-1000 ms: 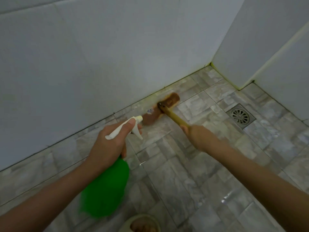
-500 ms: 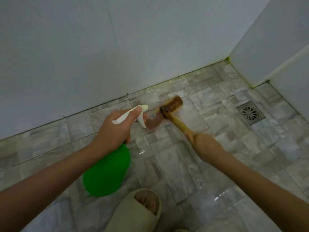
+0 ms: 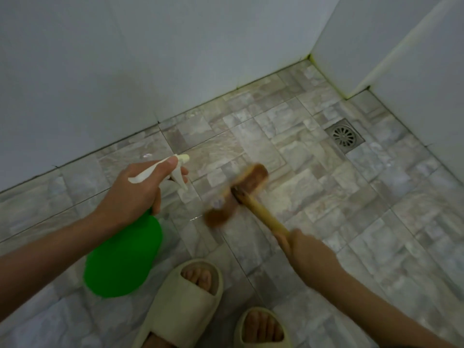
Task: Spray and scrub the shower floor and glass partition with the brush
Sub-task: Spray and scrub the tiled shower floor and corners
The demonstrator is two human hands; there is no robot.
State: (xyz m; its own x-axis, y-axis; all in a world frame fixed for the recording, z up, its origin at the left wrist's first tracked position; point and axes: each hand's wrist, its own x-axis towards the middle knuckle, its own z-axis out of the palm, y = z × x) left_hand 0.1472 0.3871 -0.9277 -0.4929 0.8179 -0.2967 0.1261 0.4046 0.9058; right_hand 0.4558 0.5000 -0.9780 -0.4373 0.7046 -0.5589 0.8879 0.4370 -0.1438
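My left hand grips a green spray bottle by its white trigger head, nozzle aimed at the floor near the wall. My right hand holds the wooden handle of a brown scrub brush. The brush head lies blurred on the grey stone-pattern shower floor, just right of the nozzle. The tiles around the brush look wet. No glass partition is visible.
White tiled walls bound the floor at the back and right, meeting at a corner with yellowish grout. A square metal drain sits at the right. My two feet in beige slippers stand at the bottom.
The brush head has pulled back from the wall edge toward me across the floor. My view has tilted down, so both slippers now show. The bottle stays in my left hand.
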